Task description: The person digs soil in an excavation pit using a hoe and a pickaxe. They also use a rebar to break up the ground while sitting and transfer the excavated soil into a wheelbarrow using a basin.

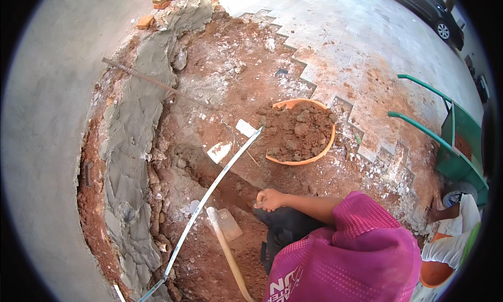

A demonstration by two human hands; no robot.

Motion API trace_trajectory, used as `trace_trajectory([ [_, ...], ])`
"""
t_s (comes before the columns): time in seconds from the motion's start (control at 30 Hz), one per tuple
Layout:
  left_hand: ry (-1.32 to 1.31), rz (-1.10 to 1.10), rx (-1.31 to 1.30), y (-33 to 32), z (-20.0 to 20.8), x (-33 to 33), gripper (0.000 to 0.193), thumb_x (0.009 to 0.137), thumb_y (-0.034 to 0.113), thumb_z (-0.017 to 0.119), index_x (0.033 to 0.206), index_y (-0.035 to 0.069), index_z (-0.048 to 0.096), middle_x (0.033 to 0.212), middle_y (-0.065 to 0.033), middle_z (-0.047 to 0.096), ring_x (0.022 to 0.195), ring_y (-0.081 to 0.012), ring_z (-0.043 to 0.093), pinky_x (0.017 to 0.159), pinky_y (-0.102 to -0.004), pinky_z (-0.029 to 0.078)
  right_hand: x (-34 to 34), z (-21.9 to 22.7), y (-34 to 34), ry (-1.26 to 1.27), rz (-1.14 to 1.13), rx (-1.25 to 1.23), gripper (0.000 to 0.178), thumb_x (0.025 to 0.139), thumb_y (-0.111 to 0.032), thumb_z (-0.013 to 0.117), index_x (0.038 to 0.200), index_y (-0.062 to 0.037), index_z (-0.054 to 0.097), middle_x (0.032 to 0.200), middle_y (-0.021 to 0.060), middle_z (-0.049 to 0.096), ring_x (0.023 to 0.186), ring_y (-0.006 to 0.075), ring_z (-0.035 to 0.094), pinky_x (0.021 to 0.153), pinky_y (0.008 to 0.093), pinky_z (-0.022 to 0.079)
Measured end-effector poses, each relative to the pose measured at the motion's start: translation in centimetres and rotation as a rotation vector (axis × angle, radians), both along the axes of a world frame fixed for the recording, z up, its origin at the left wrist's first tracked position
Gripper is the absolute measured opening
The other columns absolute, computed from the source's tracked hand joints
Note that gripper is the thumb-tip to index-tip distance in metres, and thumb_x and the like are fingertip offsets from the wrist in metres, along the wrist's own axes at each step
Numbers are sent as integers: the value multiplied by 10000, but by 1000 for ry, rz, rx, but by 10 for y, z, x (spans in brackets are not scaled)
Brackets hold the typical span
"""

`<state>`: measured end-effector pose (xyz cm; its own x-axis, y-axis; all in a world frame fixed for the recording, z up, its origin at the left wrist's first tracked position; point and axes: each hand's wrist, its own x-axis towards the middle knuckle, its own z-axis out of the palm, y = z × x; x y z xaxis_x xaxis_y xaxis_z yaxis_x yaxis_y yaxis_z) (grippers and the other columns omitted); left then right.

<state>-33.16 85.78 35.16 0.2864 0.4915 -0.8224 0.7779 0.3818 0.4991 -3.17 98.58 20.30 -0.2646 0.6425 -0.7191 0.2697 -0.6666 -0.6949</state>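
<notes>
My right hand (270, 200) rests on my dark-trousered knee, its fingers curled; I cannot make out whether anything is in them. My left hand is out of view. A dug trench (230, 184) in reddish soil runs beside the knee. To the left lies a hoe (229, 224) with a pale wooden handle and a dusty flat blade. A long, narrow white and pale-blue strip (201, 204) slants across the trench. Beyond my hand stands an orange tub (330, 142) heaped with broken red soil (298, 134). White scraps (219, 152) lie near the strip.
On the left a band of wet grey mortar (133, 118) has a rusty ribbed bar (139, 74) across it. Stepped paving (340, 50) borders the soil. A green wheelbarrow (461, 166), another person's foot (443, 214) and an orange bucket (435, 273) are at right; a dark car (427, 11) stands far off.
</notes>
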Motion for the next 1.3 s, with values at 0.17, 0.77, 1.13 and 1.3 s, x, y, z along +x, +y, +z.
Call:
trace_trajectory([
  [0.17,-79,-58,76,22,-8,18,677,977,482,579,1418,-15,450,1162,-178,596,873,-201,610,751,-343,498,90,-40,-28,-410,-266,-5,368,856,-396,745,876,-36,669,848,147,717,811,246,705,730,399,570],
  [0.77,-390,-469,477,169,-16,151,623,963,433,614,1381,-13,493,1141,-189,629,903,-228,636,774,-361,511,147,-59,-325,-884,-312,-344,576,903,-502,534,1161,-10,689,1239,229,652,1140,390,624,1007,456,491],
  [1.13,-478,-474,743,245,-8,224,591,954,403,635,1358,-12,519,1128,-197,649,922,-245,652,788,-372,520,109,6,-316,-856,-583,-243,473,799,-407,691,1083,-28,689,1090,237,701,1046,409,663,889,482,519],
  [1.3,-477,-461,768,256,-14,239,576,950,390,645,1348,-12,531,1123,-200,658,930,-253,659,794,-377,524,120,-13,-323,-817,-758,-300,433,780,-360,718,1078,-47,691,1068,220,710,1030,383,674,868,455,524],
])
